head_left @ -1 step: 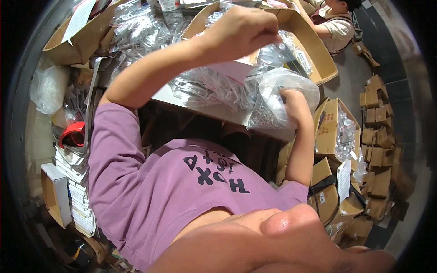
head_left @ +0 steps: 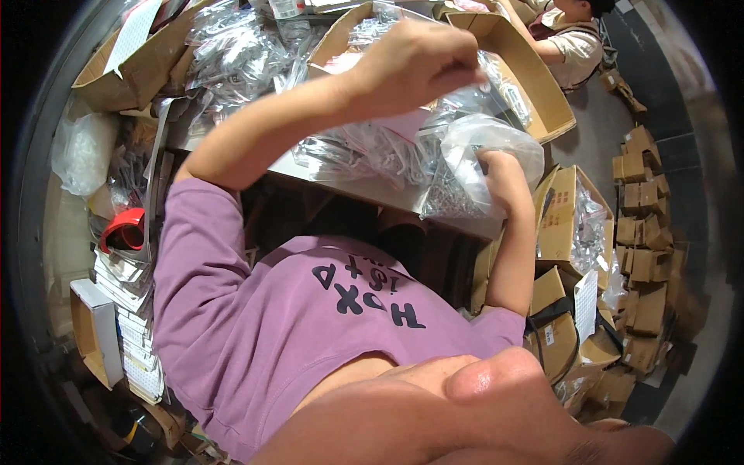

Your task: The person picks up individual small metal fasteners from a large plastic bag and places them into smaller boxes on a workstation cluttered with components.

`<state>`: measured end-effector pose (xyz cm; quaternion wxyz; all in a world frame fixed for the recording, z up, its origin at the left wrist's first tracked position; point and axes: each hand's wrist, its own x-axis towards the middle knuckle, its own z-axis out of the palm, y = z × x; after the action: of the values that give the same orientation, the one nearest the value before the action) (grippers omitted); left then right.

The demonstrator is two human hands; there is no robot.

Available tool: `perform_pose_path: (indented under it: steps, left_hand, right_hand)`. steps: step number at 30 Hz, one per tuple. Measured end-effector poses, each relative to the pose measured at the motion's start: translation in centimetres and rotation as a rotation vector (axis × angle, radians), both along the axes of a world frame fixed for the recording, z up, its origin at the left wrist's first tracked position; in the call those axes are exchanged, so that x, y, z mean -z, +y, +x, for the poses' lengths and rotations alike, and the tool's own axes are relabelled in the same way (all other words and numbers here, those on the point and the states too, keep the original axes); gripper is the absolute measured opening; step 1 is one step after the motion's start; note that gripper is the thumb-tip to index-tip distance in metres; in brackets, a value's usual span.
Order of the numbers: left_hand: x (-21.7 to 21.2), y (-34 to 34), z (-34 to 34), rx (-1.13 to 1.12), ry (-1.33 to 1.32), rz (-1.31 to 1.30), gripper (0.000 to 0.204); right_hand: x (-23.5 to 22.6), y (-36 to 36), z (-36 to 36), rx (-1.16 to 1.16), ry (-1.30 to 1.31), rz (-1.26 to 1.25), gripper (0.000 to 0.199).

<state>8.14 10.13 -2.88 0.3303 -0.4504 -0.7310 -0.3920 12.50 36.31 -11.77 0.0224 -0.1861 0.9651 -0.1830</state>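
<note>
My left hand point(head_left: 422, 66) is raised over the table with its fingers curled together. Whatever its fingertips hold, if anything, is too small or hidden to make out. My right hand point(head_left: 505, 180) reaches into the mouth of a large clear plastic bag point(head_left: 492, 136), its fingers hidden inside. Small grey metal pieces, looking like screws, fill the lower part of that bag, which rests at the table's near edge. Just left of it lies a heap of small clear bags point(head_left: 356, 151) with thin parts in them, below my left hand and forearm.
More filled clear bags point(head_left: 244, 54) pile up at the back left. An open cardboard box point(head_left: 542, 101) stands behind the large bag. Cartons point(head_left: 562, 221) sit on my right, with stacked brown boxes point(head_left: 642, 209) beyond. A red tape roll point(head_left: 124, 229) is at left. Another person point(head_left: 570, 46) sits at far right.
My left hand and forearm have shifted slightly toward me and to the right. My right hand stays in the large bag.
</note>
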Motion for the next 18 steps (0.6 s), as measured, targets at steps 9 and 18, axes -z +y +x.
perform_pose_path:
  steps: [9, 18]
  left_hand:
    - [8.0, 7.4, 3.2, 0.272, -0.494, 0.191, 0.01]
    - [11.4, 10.6, 2.4, 0.382, -0.895, 0.261, 0.022]
  right_hand:
    - [-1.9, 1.1, 0.6, 0.136, 0.049, -0.305, 0.018]
    - [-1.5, 3.5, 1.8, 0.162, -0.008, -0.926, 0.016]
